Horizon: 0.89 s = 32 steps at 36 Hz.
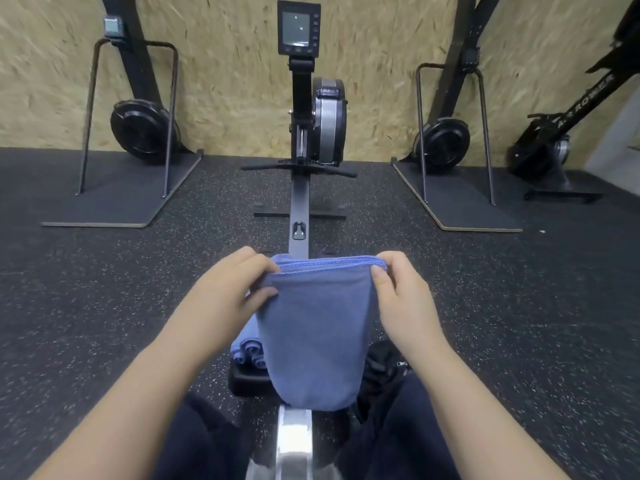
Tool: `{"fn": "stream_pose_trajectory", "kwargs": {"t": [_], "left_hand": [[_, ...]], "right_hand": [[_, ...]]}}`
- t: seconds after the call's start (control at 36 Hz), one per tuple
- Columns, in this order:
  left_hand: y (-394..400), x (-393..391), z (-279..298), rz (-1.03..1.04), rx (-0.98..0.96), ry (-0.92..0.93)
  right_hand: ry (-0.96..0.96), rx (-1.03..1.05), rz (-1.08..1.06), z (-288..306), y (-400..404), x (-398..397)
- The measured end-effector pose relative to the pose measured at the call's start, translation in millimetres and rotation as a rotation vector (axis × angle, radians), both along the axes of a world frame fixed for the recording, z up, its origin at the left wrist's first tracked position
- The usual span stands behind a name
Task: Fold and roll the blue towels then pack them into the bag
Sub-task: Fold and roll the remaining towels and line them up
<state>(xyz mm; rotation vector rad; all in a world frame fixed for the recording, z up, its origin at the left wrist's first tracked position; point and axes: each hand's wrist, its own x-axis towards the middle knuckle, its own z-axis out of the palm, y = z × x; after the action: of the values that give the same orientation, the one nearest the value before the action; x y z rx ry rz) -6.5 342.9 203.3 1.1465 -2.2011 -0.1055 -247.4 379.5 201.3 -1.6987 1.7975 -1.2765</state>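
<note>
A folded blue towel [317, 337] hangs in front of me, held up by its top corners. My left hand [228, 289] pinches the top left corner and my right hand [398, 292] pinches the top right corner. Behind the hanging towel, on the black rower seat [247, 381], lie several rolled blue towels [247, 355], partly hidden. A black bag [384, 368] sits on the floor to the right of the rail, mostly hidden by the towel and my right forearm.
I sit astride a rowing machine; its rail [299, 216] runs ahead to the flywheel [327, 123] and monitor [298, 27]. Ski machines on platforms stand left [114, 199] and right [460, 202]. Black speckled rubber floor [104, 289] surrounds me.
</note>
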Motion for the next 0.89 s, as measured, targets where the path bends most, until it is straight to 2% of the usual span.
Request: {"fn": "stream_pose_trajectory", "kwargs": {"t": [0.14,0.22,0.31,0.36,0.44,0.53,0.72,0.89], "left_hand": [[-10.7,-4.1,-21.0,0.004,0.151,0.166],[-19.3,-6.0,-32.7,0.078,0.273,0.284],[-29.5,-1.9,-46.2,0.204,0.484,0.289],[-37.1,2.9,-60.6,0.234,0.556,0.274],[-41.6,8.7,-82.5,0.252,0.624,0.367],[-43.1,10.0,-98.9,0.253,0.616,0.484],[-44.4,0.6,-109.0,0.173,0.496,0.674],[-46.9,2.6,-101.7,0.189,0.276,0.714]], "right_hand": [[-0.053,0.071,-0.006,-18.5,-17.2,8.1],[-0.044,0.107,-0.016,-29.1,-26.0,10.7],[0.019,0.138,0.003,-41.6,-31.6,11.7],[0.082,0.165,0.009,-51.7,-35.2,12.2],[0.200,0.217,-0.007,-66.5,-39.0,11.0],[0.253,0.252,-0.043,-81.5,-41.8,9.8],[-0.117,0.254,-0.064,-102.5,-53.4,17.3],[-0.208,0.148,-0.005,-92.8,-58.7,23.8]]}}
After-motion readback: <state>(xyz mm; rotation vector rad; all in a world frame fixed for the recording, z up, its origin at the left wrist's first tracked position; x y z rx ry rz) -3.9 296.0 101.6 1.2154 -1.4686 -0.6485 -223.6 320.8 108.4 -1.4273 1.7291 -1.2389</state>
